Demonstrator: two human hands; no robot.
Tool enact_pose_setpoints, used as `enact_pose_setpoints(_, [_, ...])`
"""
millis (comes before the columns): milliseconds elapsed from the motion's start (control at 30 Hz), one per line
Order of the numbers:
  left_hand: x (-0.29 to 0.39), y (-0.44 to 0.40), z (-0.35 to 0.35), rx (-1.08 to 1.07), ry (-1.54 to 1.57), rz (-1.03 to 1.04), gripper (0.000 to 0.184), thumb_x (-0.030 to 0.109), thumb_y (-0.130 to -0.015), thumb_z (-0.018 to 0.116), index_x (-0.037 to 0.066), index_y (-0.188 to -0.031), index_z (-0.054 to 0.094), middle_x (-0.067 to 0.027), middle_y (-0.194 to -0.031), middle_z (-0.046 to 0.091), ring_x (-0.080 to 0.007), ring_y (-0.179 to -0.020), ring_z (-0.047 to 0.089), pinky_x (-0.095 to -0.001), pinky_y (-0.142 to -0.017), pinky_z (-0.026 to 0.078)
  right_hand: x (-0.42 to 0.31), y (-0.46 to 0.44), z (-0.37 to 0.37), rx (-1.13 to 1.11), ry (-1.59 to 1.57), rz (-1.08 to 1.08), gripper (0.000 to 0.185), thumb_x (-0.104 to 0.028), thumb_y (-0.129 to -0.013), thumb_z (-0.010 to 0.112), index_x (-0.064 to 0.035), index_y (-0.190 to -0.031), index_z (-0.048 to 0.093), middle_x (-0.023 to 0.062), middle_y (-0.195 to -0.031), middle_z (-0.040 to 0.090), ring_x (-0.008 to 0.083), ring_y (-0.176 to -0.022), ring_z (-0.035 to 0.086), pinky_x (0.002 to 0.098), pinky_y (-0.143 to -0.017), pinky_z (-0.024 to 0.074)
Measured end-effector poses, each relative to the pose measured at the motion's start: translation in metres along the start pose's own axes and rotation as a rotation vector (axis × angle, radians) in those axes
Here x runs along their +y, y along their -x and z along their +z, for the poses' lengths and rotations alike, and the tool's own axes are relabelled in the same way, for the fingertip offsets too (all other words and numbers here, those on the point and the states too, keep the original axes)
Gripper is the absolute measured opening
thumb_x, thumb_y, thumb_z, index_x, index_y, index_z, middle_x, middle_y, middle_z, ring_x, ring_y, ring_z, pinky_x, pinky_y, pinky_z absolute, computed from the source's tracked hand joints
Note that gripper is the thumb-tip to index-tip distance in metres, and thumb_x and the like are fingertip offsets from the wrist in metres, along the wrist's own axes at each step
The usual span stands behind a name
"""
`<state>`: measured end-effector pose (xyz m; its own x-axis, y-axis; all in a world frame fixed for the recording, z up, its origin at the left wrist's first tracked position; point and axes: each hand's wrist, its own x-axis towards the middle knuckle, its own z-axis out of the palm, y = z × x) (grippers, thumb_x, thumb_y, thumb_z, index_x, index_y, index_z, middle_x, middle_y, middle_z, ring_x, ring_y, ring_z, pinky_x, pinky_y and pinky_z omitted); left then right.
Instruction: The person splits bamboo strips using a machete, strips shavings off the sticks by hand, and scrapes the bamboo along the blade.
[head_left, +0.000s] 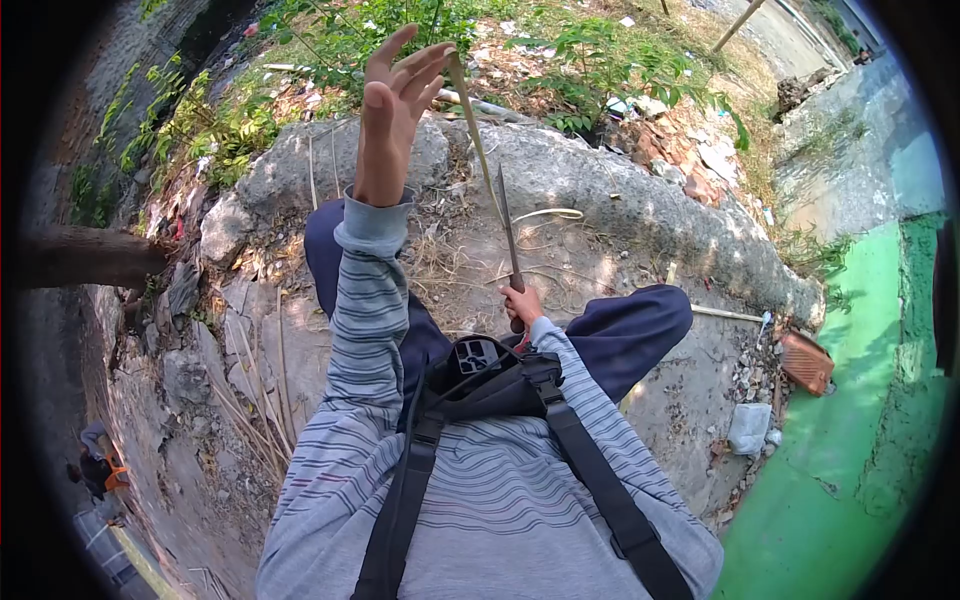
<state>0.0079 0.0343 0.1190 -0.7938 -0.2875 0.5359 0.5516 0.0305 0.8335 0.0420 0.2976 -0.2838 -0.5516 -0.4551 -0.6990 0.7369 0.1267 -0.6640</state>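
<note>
My left hand (392, 110) is raised out in front, palm partly turned to the right and thumb apart from the fingers. A long, pale green-brown strip (471, 115), which looks like split bamboo, runs down from its fingertips; the exact grip is partly hidden. My right hand (522, 302) is closed round the dark handle of a long, narrow knife (508, 225) at my lap. The blade points up and away, and its tip is close beside the strip. Below the strip, a curled pale strip (552, 213) lies on the ground between my legs.
A low broken concrete ledge (620, 195) curves in front of my folded legs. Several long thin strips (262, 390) lie on the left. To the right are a reddish-brown basket-like object (806, 362), a clear plastic container (749, 428) and green-painted concrete (830, 490). A person (98, 465) is at far left.
</note>
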Motion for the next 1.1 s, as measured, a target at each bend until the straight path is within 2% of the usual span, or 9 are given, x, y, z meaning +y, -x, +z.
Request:
enact_pose_setpoints(100, [-0.014, 0.028, -0.017, 0.193, -0.082, -0.071, 0.121, 0.084, -0.080, 0.058, 0.010, -0.160, 0.008, -0.0249, -0.162, 0.020, -0.0384, -0.154, 0.017, -0.0572, -0.123, 0.021, -0.010, 0.007, 0.002, 0.050, -0.033, -0.009, 0.028, -0.023, -0.089, 0.076, -0.0062, -0.082, 0.055, -0.0026, -0.056, 0.043, 0.0085, -0.043, 0.040, 0.0273, -0.040, 0.0318])
enact_pose_setpoints(300, [-0.117, 0.092, 0.002, 0.062, -0.308, -0.409, 0.130, 0.048, -0.069, 0.093, 0.010, -0.160, 0.008, -0.0232, -0.162, 0.022, -0.0382, -0.154, 0.019, -0.0578, -0.123, 0.020, -0.001, 0.004, -0.007, 0.085, -0.049, -0.055, 0.033, -0.021, -0.090, 0.076, -0.0084, -0.076, 0.048, -0.0007, -0.055, 0.045, 0.0111, -0.043, 0.045, 0.0289, -0.040, 0.0361])
enact_pose_setpoints(533, [-0.144, 0.076, 0.055, -0.091, -0.305, -0.330, 0.117, 0.034, -0.068, 0.096, 0.009, -0.155, 0.022, -0.0180, -0.157, 0.035, -0.0332, -0.150, 0.030, -0.0564, -0.122, 0.026, -0.002, 0.012, -0.005, 0.122, 0.130, -0.102, 0.033, -0.027, -0.092, 0.074, -0.0040, -0.075, 0.057, 0.0027, -0.057, 0.054, 0.0131, -0.045, 0.053, 0.0302, -0.043, 0.0423])
enact_pose_setpoints(600, [-0.152, 0.074, 0.062, -0.081, -0.108, -0.396, 0.112, 0.030, -0.068, 0.096, 0.010, -0.153, 0.027, -0.0134, -0.147, 0.047, -0.0283, -0.144, 0.040, -0.0503, -0.120, 0.033, 0.001, 0.007, -0.008, 0.151, 0.250, -0.129, 0.030, -0.029, -0.092, 0.074, -0.0027, -0.081, 0.064, 0.0046, -0.061, 0.060, 0.0133, -0.048, 0.057, 0.0297, -0.045, 0.0452])
enact_pose_setpoints(633, [-0.157, 0.076, 0.070, 0.005, -0.225, -0.232, 0.062, 0.037, -0.084, 0.085, 0.006, -0.127, 0.055, -0.0066, -0.108, 0.064, -0.0173, -0.105, 0.064, -0.0351, -0.093, 0.054, 0.006, 0.004, -0.010, 0.116, 0.292, -0.156, 0.030, -0.030, -0.091, 0.075, -0.0026, -0.082, 0.065, 0.0047, -0.063, 0.062, 0.0132, -0.049, 0.058, 0.0297, -0.046, 0.0461])
enact_pose_setpoints(667, [-0.162, 0.077, 0.067, -0.006, -0.227, -0.240, 0.062, 0.037, -0.084, 0.085, 0.006, -0.127, 0.055, -0.0066, -0.108, 0.064, -0.0173, -0.105, 0.064, -0.0351, -0.093, 0.054, 0.013, 0.001, -0.011, 0.081, 0.332, -0.180, 0.031, -0.031, -0.091, 0.076, -0.0026, -0.083, 0.066, 0.0048, -0.064, 0.064, 0.0130, -0.050, 0.059, 0.0297, -0.047, 0.0470])
enact_pose_setpoints(767, [-0.173, 0.078, 0.070, 0.194, 0.087, -0.568, 0.070, 0.064, -0.106, 0.034, 0.012, -0.059, 0.040, 0.0070, -0.053, 0.028, -0.0054, -0.045, 0.024, -0.0266, -0.044, 0.016, 0.015, -0.003, -0.009, 0.048, 0.183, -0.107, 0.030, -0.031, -0.091, 0.076, -0.0029, -0.087, 0.067, 0.0038, -0.066, 0.064, 0.0108, -0.050, 0.056, 0.0280, -0.046, 0.0430])
enact_pose_setpoints(933, [-0.179, 0.085, 0.069, 0.228, 0.073, -0.488, 0.072, 0.068, -0.103, 0.034, 0.013, -0.057, 0.034, 0.0066, -0.052, 0.029, -0.0055, -0.044, 0.027, -0.0263, -0.042, 0.017, -0.009, 0.019, 0.006, -0.076, -0.203, 0.067, 0.028, -0.028, -0.093, 0.075, -0.0057, -0.086, 0.060, -0.0046, -0.060, 0.045, 0.0057, -0.046, 0.040, 0.0246, -0.043, 0.0322])
enact_pose_setpoints(1100, [-0.176, 0.086, 0.082, 0.353, 0.160, -0.474, 0.070, 0.066, -0.103, 0.041, 0.014, -0.057, 0.031, 0.0067, -0.054, 0.028, -0.0060, -0.045, 0.025, -0.0270, -0.043, 0.015, -0.013, 0.028, 0.020, 0.135, 0.195, -0.234, 0.028, -0.025, -0.087, 0.073, -0.0021, -0.075, 0.063, 0.0022, -0.058, 0.056, 0.0125, -0.045, 0.052, 0.0293, -0.043, 0.0398])
